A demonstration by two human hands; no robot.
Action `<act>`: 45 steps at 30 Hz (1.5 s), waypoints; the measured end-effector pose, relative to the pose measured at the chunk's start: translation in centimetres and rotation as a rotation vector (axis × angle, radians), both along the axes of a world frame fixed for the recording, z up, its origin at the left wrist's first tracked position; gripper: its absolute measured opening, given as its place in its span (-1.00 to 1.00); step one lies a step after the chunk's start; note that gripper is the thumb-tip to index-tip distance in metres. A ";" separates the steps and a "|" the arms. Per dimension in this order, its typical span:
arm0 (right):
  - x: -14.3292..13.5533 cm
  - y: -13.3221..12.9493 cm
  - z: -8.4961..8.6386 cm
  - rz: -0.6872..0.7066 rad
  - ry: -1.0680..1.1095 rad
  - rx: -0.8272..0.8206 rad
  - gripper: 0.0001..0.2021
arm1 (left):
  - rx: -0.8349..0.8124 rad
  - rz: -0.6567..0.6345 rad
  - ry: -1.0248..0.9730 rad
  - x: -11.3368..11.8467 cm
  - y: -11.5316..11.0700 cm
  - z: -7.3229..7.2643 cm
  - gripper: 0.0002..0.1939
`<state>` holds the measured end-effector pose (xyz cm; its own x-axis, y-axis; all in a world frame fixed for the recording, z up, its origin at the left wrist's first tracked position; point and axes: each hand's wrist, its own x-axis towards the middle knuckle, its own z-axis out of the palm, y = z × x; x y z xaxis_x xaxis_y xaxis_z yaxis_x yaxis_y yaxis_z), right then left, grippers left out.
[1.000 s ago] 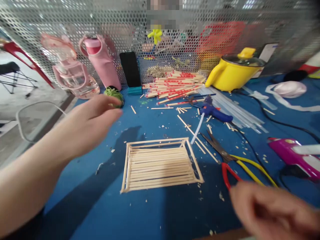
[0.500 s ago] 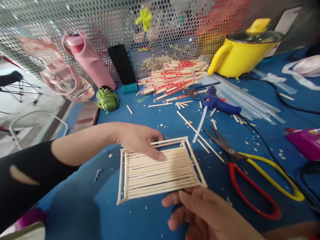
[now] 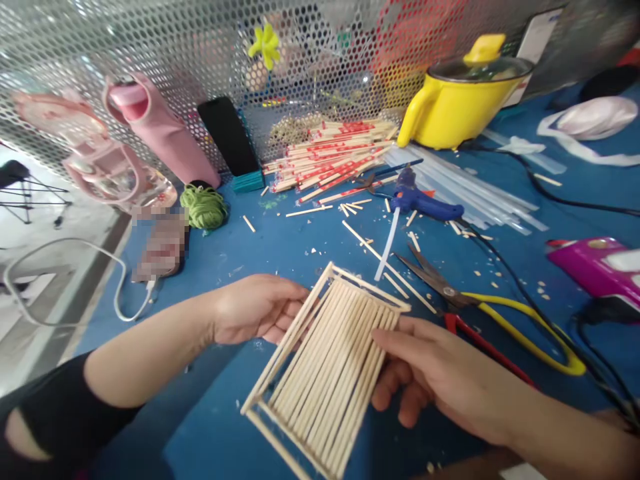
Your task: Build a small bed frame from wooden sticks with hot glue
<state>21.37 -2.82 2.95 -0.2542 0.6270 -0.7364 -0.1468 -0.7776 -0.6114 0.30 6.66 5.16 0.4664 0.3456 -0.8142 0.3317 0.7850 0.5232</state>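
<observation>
A flat panel of pale wooden sticks, framed by longer sticks, is tilted above the blue table. My right hand grips its right edge, thumb on top and fingers curled beneath. At the panel's upper left side is my left hand, its fingers partly spread and their tips hidden behind the frame; I see no grip on it. Scissors with red and yellow handles lie to the right. A blue glue gun with a clear glue stick rests beyond the panel.
Wrapped chopsticks and clear glue sticks lie at the back. Green yarn, a propped phone and a pink bottle stand left, a yellow pot right. A black cable crosses the right side.
The stick panel has been lifted off the table and turned. My right hand has taken hold of its edge, while my left hand has come off its top to the left side.
</observation>
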 end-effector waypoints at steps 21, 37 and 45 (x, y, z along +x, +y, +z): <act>0.4 1.5 -0.2 0.095 -0.072 0.128 -0.83 | 0.311 -0.220 -0.062 -0.6 -1.5 -1.2 -0.72; 0.2 1.5 -0.1 0.072 -0.075 0.140 -0.81 | 0.284 -0.095 -0.299 -0.4 -2.5 -1.3 -0.62; 0.1 1.6 0.0 0.078 -0.077 0.138 -0.83 | 0.260 0.079 -0.077 0.8 -2.1 -1.8 -0.73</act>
<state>21.47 -1.19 2.97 -0.2518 0.7042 -0.6638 -0.0376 -0.6925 -0.7204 1.15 4.55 3.32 0.4869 0.5756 -0.6570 0.2265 0.6432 0.7314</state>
